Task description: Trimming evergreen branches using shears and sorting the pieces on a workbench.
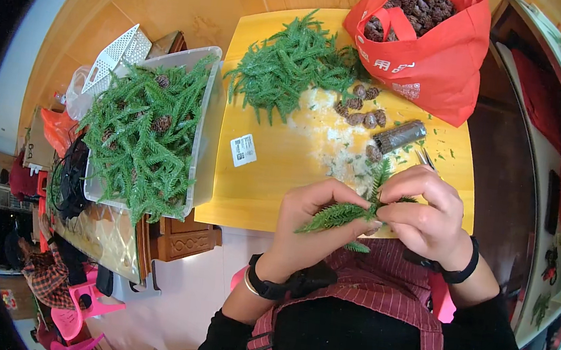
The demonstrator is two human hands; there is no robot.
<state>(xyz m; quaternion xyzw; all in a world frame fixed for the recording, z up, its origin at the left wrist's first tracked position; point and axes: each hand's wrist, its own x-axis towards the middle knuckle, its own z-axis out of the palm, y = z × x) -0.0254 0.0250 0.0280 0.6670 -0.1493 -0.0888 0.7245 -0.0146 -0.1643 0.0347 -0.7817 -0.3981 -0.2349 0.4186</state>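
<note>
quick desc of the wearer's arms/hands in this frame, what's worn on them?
Both hands bare, no gloves. Left hand has a black watch-like band plus a thin bangle at the wrist. Right hand has a plain black wristband. Black sleeves are pushed up, forearms uncovered.

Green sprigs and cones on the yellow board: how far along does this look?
Done, it seems: a clear bin is heaped with sprigs and a few cones. In hand: the left hand and right hand both pinch one green sprig over the yellow board. Left: a sprig pile, loose cones and a red bag full of cones.
</note>
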